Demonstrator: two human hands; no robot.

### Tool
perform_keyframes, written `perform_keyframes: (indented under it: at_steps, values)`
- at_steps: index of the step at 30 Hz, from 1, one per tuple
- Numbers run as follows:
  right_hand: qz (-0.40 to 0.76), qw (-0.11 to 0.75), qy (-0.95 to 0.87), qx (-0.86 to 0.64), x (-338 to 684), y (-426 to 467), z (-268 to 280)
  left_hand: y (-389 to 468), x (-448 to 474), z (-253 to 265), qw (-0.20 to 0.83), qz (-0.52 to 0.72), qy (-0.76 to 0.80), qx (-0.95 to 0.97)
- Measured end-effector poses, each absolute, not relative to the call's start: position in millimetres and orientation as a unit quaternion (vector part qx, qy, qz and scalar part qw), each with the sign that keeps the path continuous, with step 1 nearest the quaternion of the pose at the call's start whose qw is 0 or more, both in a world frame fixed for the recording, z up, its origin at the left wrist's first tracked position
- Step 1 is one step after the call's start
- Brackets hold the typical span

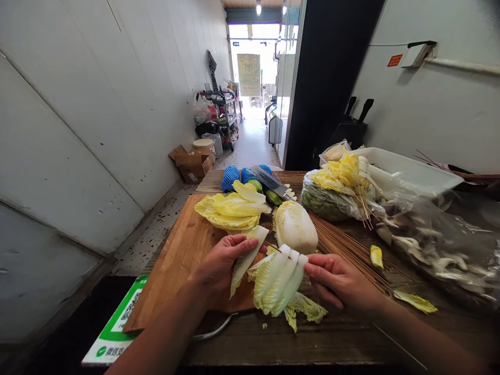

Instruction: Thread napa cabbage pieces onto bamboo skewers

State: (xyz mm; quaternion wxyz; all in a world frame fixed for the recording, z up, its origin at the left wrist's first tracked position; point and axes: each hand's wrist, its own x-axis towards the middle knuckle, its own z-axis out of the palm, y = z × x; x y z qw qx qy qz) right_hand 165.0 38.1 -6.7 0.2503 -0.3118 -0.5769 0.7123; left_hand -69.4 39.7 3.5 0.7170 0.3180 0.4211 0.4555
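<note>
My left hand (224, 260) pinches a pale napa cabbage leaf (244, 263) between thumb and fingers, its white stem end up. Close by, my right hand (336, 278) is closed at the stem ends of several leaves threaded side by side on a skewer (273, 247). These skewered leaves (279, 284) hang down over the table. The skewer's tip end points at the leaf in my left hand; whether it pierces that leaf I cannot tell. Behind my hands sit a cabbage head (296, 226) and a pile of loose leaves (230, 208).
A wooden cutting board (175, 250) lies at the left under the leaf pile. A cleaver (269, 181) rests by cucumbers (273, 197) at the back. Bare skewers (344, 239), finished cabbage skewers (344, 174), a bag of mushrooms (441, 250) and a white tub (414, 172) fill the right.
</note>
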Motion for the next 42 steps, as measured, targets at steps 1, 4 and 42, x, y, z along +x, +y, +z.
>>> perform_keyframes:
  at_steps: [1, 4, 42]
  values:
    - [0.712, 0.253, -0.577, -0.311, 164.6, 38.0, -6.6, 39.5, -69.3, 3.3, 0.719, 0.454, 0.421, 0.315]
    - [0.716, 0.253, -0.575, -0.304, 164.1, 37.6, -5.6, 39.5, -69.1, 2.9, 0.722, 0.451, 0.418, 0.317]
    - [0.756, 0.286, -0.515, -0.285, 157.7, 28.2, -7.6, 36.5, -62.9, -4.4, 0.711, 0.450, 0.416, 0.343]
